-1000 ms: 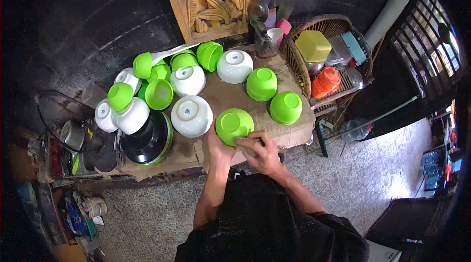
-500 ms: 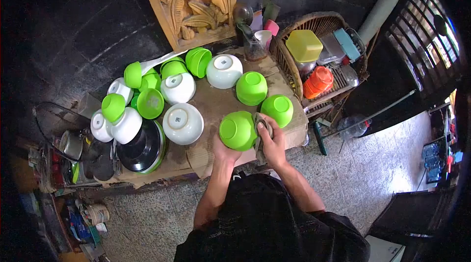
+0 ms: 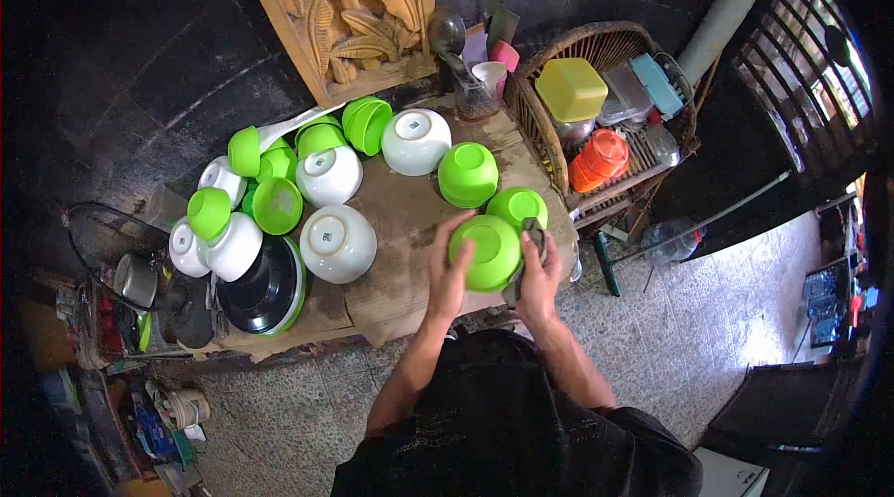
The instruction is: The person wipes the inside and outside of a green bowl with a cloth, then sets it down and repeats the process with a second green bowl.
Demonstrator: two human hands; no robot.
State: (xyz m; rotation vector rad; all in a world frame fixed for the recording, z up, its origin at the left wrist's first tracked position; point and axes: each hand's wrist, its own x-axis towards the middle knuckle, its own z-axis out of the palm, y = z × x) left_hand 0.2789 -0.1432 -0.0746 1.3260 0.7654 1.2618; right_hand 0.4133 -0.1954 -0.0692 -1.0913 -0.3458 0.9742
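Note:
A green bowl (image 3: 484, 253) is held bottom up between my two hands, over the near edge of the table. My left hand (image 3: 449, 275) grips its left side, thumb against the wall and fingers slightly blurred. My right hand (image 3: 540, 281) presses a dark grey cloth (image 3: 533, 234) against the right side of the bowl. Just behind, another green bowl (image 3: 518, 205) rests upside down, partly covered by the held one. Farther back sits an upturned green bowl (image 3: 467, 171), apparently stacked. To the left are upturned white bowls (image 3: 337, 244).
Cardboard (image 3: 400, 217) covers the table. Several green and white bowls and a black-lidded pot (image 3: 261, 285) crowd its left side. A utensil holder (image 3: 477, 98) stands at the back. On the right, a wicker rack (image 3: 549, 138) holds a yellow container (image 3: 570, 90) and orange cups (image 3: 601, 160).
The held bowl has moved right, closer to the bowl behind it. My left hand has shifted from low on the bowl up along its left side. The view has shifted slightly.

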